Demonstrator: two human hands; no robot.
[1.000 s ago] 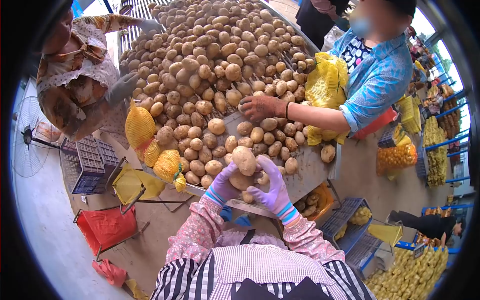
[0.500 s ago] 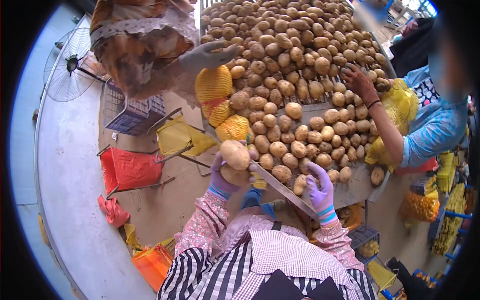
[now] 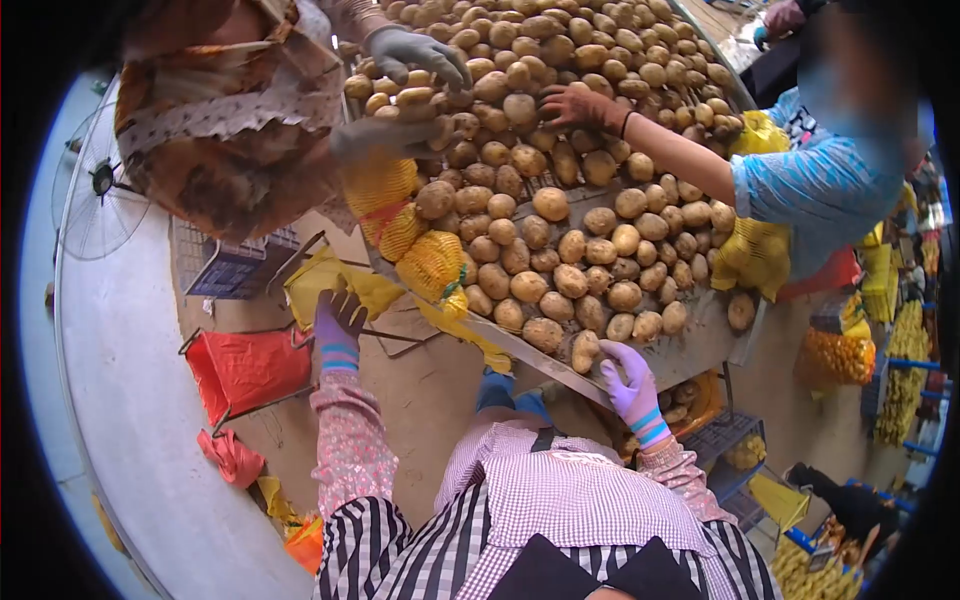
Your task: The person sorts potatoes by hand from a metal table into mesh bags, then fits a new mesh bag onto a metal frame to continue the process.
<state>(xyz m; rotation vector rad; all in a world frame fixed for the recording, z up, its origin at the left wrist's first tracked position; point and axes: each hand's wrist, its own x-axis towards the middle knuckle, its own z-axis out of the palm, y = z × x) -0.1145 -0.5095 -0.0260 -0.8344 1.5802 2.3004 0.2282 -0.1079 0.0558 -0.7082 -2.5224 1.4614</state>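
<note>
My left hand (image 3: 338, 322), in a purple glove with dark fingertips, reaches out over the near edge of a yellow mesh bag (image 3: 340, 282) hung on a metal frame. Its fingers are apart and no potato shows in it. At the front edge of the sorting table my right hand (image 3: 630, 385), gloved in purple, has its thumb and fingers parted. Its fingertips are right beside a small knobbly potato (image 3: 585, 352). Many loose potatoes (image 3: 570, 280) cover the metal table (image 3: 700, 345) ahead of me.
Filled yellow net bags (image 3: 432, 262) lie along the table's left edge. Two co-workers reach over the potatoes, one with grey gloves (image 3: 415, 50), one with a brownish glove (image 3: 580, 108). A red bag on a frame (image 3: 250, 368), crates (image 3: 235, 262) and a fan (image 3: 103, 180) stand left.
My left hand has moved left from the table edge to the yellow bag, and the large potatoes have left it. My right hand stays near the edge. The co-workers' hands have shifted.
</note>
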